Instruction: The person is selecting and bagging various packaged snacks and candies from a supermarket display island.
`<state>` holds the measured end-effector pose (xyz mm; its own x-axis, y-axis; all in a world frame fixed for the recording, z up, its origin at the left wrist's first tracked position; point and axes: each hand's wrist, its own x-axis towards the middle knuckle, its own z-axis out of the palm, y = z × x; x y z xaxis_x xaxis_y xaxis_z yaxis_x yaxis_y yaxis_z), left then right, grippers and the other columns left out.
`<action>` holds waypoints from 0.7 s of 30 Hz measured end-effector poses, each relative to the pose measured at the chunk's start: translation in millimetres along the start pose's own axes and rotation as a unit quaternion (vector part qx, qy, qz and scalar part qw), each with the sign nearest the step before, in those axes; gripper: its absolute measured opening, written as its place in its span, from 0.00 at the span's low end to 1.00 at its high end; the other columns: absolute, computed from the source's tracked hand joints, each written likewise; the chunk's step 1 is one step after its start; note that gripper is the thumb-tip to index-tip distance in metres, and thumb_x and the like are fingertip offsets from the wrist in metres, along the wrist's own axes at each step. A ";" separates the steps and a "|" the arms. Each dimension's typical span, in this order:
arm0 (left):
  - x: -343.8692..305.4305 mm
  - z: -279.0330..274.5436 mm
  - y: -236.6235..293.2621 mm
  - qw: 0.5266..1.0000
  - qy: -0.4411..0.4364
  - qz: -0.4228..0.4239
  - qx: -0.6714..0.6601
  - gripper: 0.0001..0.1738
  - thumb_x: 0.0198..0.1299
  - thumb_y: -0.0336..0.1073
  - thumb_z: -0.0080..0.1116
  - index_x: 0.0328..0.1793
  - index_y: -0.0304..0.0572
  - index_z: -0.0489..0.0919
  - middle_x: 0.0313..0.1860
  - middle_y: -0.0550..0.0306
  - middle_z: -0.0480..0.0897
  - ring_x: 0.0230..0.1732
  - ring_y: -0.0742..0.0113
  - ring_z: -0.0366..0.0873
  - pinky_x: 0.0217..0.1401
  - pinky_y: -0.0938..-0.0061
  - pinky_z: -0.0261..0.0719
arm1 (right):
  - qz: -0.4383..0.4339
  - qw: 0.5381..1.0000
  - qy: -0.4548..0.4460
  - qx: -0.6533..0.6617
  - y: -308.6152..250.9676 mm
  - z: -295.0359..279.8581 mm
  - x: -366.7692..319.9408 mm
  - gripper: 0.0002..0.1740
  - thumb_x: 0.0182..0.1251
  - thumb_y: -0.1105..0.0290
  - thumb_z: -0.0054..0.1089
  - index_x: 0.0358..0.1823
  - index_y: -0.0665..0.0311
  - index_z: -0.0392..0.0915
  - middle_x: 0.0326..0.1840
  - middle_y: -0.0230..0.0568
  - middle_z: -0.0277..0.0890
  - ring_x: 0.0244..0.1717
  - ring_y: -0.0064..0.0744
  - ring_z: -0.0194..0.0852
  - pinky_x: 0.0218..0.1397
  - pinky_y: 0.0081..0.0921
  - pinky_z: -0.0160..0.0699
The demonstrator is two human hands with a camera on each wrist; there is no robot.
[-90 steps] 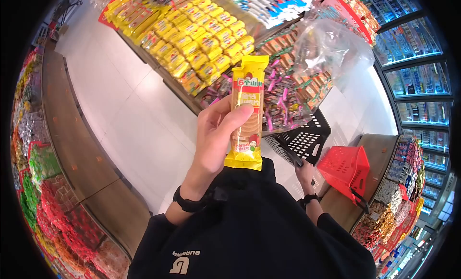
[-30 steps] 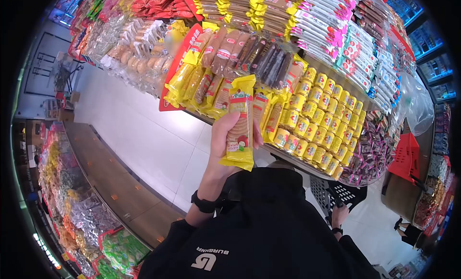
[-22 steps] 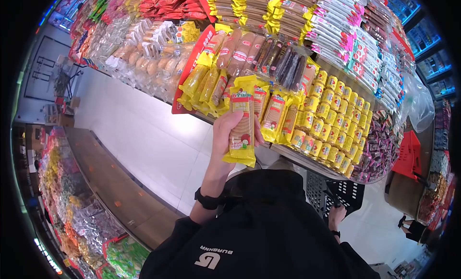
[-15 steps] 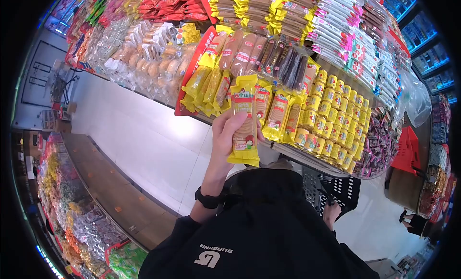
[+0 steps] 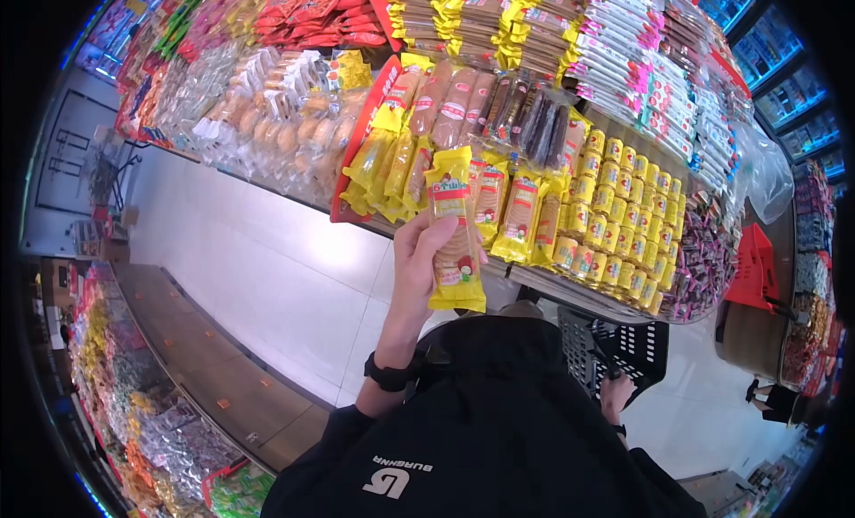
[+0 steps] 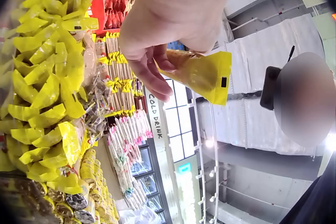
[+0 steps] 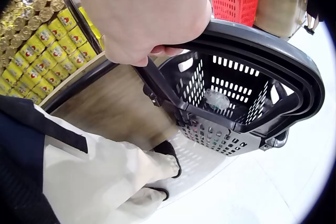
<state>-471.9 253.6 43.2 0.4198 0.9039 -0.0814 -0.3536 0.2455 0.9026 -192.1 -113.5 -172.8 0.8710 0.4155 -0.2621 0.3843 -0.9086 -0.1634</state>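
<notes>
In the head view my left hand [image 5: 417, 269] grips a yellow snack packet [image 5: 456, 242] upright, thumb across its front and fingers behind it. The packet's yellow end [image 6: 212, 78] sticks out past the hand [image 6: 168, 19] in the left wrist view. Behind it, similar packets [image 5: 519, 217] stand at the display's edge. Low on the right, my right hand [image 5: 616, 393] is closed around the handle of a black basket [image 5: 643, 353]. The right wrist view shows this hand [image 7: 147, 19] on the handle and a clear plastic item [image 7: 216, 99] inside the basket.
Small yellow packs [image 5: 623, 215] fill the display's right part, and bagged round cakes [image 5: 303, 126] its left. A red basket [image 5: 755, 267] stands at the right. A brown ledge [image 5: 205, 358] with sweets runs along the left, beyond pale floor [image 5: 267, 242]. Someone's legs show far right.
Over the three seconds, the view has swung from the basket side towards the snack display. The left hand still holds the packet, and the right hand stays on the basket handle.
</notes>
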 end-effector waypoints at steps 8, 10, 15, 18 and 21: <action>-8.5 -8.1 5.5 1.000 0.018 0.001 0.003 0.25 0.68 0.50 0.44 0.42 0.30 0.75 0.30 0.49 0.80 0.27 0.65 0.81 0.31 0.75 0.78 | 0.002 1.000 0.010 -0.015 17.0 9.6 7.8 0.12 0.54 0.68 0.60 0.35 0.69 0.84 0.30 0.59 0.80 0.36 0.60 0.79 0.45 0.50 0.77; -9.4 -10.4 5.2 1.000 0.016 0.005 0.002 0.25 0.68 0.50 0.44 0.42 0.30 0.75 0.30 0.49 0.80 0.27 0.65 0.81 0.31 0.75 0.78 | 0.005 1.000 0.006 -0.021 19.1 11.9 9.9 0.12 0.54 0.68 0.60 0.35 0.69 0.84 0.30 0.58 0.81 0.36 0.60 0.79 0.45 0.50 0.78; -11.2 -17.2 5.4 0.999 -0.007 0.006 -0.034 0.21 0.69 0.45 0.46 0.46 0.30 0.76 0.32 0.49 0.81 0.29 0.64 0.82 0.34 0.74 0.80 | 0.001 0.999 0.011 -0.033 23.5 15.8 11.3 0.13 0.54 0.67 0.60 0.37 0.68 0.84 0.31 0.58 0.81 0.39 0.59 0.79 0.47 0.50 0.77; -10.7 -17.2 3.4 1.000 0.011 0.005 -0.019 0.22 0.70 0.47 0.44 0.47 0.30 0.75 0.33 0.48 0.81 0.29 0.64 0.82 0.33 0.74 0.79 | 0.019 0.999 0.007 -0.032 14.9 8.1 7.9 0.13 0.54 0.67 0.60 0.37 0.67 0.85 0.32 0.58 0.81 0.40 0.59 0.79 0.47 0.50 0.77; -8.2 -19.6 3.5 0.998 0.061 -0.006 -0.008 0.23 0.71 0.48 0.41 0.50 0.32 0.73 0.34 0.48 0.82 0.27 0.63 0.82 0.30 0.74 0.79 | 0.018 0.999 0.016 -0.031 15.1 9.7 8.2 0.13 0.54 0.67 0.61 0.37 0.67 0.85 0.32 0.58 0.81 0.40 0.58 0.79 0.46 0.49 0.77</action>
<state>-493.0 254.0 38.8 0.3197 0.9366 -0.1432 -0.3636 0.2609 0.8943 -182.1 -123.4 -186.7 0.8930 0.3827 -0.2367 0.3708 -0.9239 -0.0950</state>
